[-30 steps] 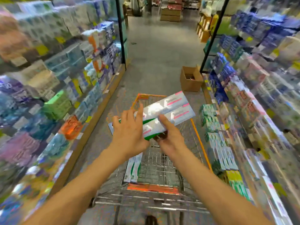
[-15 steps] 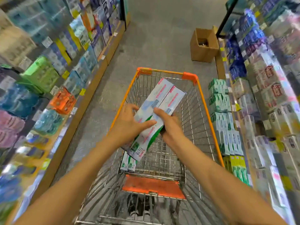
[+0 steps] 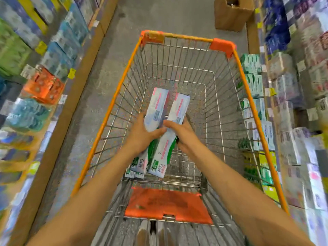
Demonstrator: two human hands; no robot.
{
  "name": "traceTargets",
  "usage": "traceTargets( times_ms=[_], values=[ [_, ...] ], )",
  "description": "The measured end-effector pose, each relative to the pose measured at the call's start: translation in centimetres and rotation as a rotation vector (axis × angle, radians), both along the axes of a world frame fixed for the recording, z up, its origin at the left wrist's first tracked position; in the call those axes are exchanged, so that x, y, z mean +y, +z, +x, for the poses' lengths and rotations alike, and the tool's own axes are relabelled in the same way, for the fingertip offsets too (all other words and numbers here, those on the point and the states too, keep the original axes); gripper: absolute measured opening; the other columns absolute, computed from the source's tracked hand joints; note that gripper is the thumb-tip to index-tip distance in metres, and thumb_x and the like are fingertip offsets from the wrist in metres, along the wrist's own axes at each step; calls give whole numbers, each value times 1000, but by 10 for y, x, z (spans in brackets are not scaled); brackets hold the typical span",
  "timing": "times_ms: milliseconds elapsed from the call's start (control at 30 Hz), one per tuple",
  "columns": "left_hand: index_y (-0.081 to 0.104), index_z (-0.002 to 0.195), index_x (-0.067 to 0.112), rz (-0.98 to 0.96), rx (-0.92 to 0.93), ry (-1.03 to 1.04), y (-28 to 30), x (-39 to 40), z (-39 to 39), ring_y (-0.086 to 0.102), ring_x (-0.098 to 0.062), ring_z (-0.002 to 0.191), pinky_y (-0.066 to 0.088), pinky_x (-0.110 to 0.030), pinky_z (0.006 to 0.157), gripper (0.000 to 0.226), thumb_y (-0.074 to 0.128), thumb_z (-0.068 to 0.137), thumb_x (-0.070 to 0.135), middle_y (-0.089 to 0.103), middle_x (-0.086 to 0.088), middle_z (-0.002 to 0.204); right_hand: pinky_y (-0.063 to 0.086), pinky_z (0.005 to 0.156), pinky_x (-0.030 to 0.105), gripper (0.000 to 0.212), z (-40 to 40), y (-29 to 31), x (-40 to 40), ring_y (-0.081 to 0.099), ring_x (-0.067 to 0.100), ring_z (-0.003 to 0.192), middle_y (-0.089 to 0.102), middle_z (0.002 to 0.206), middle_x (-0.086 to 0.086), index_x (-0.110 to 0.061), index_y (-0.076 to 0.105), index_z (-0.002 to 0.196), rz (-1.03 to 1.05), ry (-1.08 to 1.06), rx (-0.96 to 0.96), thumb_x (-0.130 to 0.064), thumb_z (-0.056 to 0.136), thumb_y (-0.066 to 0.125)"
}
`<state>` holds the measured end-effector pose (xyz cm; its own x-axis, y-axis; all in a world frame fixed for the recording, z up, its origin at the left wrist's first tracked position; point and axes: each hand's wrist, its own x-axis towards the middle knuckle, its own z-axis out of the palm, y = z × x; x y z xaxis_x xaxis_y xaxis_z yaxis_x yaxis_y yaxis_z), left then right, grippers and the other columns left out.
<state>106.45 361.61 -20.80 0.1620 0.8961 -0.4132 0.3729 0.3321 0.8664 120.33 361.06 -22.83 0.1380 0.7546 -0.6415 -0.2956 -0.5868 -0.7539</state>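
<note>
Cart of silver wire with an orange plastic rim (image 3: 248, 96) stands lengthwise in a shop aisle, with both forearms reaching into its basket from the near end. Left hand (image 3: 142, 137) grips a long white carton with pink lettering and a green near end (image 3: 156, 105), thumb laid across the top face and fingers under the left edge. Right hand (image 3: 182, 134) grips a second long white carton of the same print (image 3: 180, 107), thumb across its top and fingers wrapped round the right edge. Cartons lie side by side inside the basket, pointing away down the cart, close together at the hands and slightly apart at the far ends. Near ends sit low by the near wall; whether they rest on the wire floor cannot be told. Beneath them, at the near left of the basket floor, a third white-and-green carton (image 3: 134, 174) shows only its end. Orange plastic seat flap (image 3: 168, 203) lies flat at the near end of the cart. Beyond the cart's far right corner an open brown cardboard box (image 3: 230, 15) stands on the grey floor; its contents are not clear. Shelves of blurred packs line both sides, with green-and-white packs (image 3: 252, 75) just right of the rim.
</note>
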Motion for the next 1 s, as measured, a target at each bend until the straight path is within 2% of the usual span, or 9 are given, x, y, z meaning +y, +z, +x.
traceTargets(
  times_ms=[133, 267, 367, 467, 533, 667, 733, 867, 1000],
  values=[
    [38, 137, 12, 87, 68, 149, -36, -10, -8, 42, -5, 106, 32, -15, 81, 76, 77, 73, 27, 43, 9, 117, 51, 74, 32, 50, 7, -53, -3, 63, 21, 83, 63, 110, 9, -4, 48, 130, -150, 33, -220, -10, 84, 68],
    [43, 132, 14, 130, 113, 126, -59, -5, -22, 48, -9, 101, 36, -12, 72, 60, 74, 80, 15, 51, 6, 115, 48, 90, 34, 61, -8, -106, -6, 57, 30, 111, 57, 126, 8, -7, 39, 137, -204, 118, -331, -12, 84, 69],
    [42, 129, 14, 124, 96, 87, -73, -2, -26, 51, -13, 101, 42, -3, 72, 56, 70, 81, 7, 52, 3, 113, 46, 76, 27, 57, -28, -140, -4, 58, 30, 108, 57, 123, 13, -5, 37, 135, -199, 163, -348, -6, 86, 66],
    [43, 128, 16, 134, 186, 152, -95, -2, -27, 53, -26, 107, 48, -34, 90, 71, 69, 67, 40, 54, -4, 116, 52, 74, 29, 54, -44, -173, -4, 57, 25, 99, 59, 119, 15, -2, 41, 130, -229, 129, -290, -3, 84, 68],
    [43, 132, 13, 137, 241, 185, -103, -6, -24, 49, -25, 111, 37, -23, 86, 88, 57, 55, 52, 52, -9, 121, 49, 92, 38, 52, -52, -192, -2, 56, 22, 104, 58, 117, 10, 1, 41, 128, -270, 143, -287, -4, 84, 68],
    [31, 130, -16, 57, 90, 187, -119, -10, -8, 41, -20, 111, 38, -12, 85, 88, 61, 58, 24, 41, -14, 117, 53, 88, 40, 68, -60, -230, -5, 62, 27, 104, 60, 123, 15, -3, 42, 136, -312, 257, -310, -21, 80, 75],
    [29, 129, -19, 59, 90, 162, -128, -13, -4, 46, -31, 115, 39, -19, 94, 75, 62, 70, 13, 45, -16, 117, 54, 75, 32, 60, -57, -245, -10, 65, 27, 98, 64, 116, 16, -2, 51, 130, -341, 324, -410, -25, 80, 74],
    [42, 125, -17, 23, 87, 177, -135, -14, -2, 42, -20, 96, 33, -9, 71, 51, 63, 81, -2, 47, -13, 99, 38, 40, 14, 20, -46, -230, -10, 48, 11, 55, 55, 68, 5, -5, 57, 85, -321, 445, -530, -21, 84, 70],
    [46, 134, 12, 50, 312, 76, -151, -18, -11, 44, -24, 113, 29, -20, 78, 62, 71, 78, 22, 53, -10, 120, 41, 55, 32, 29, -38, -215, -2, 44, 20, 58, 43, 61, 7, -5, 52, 70, -357, 705, -626, -25, 89, 62]
  ],
)
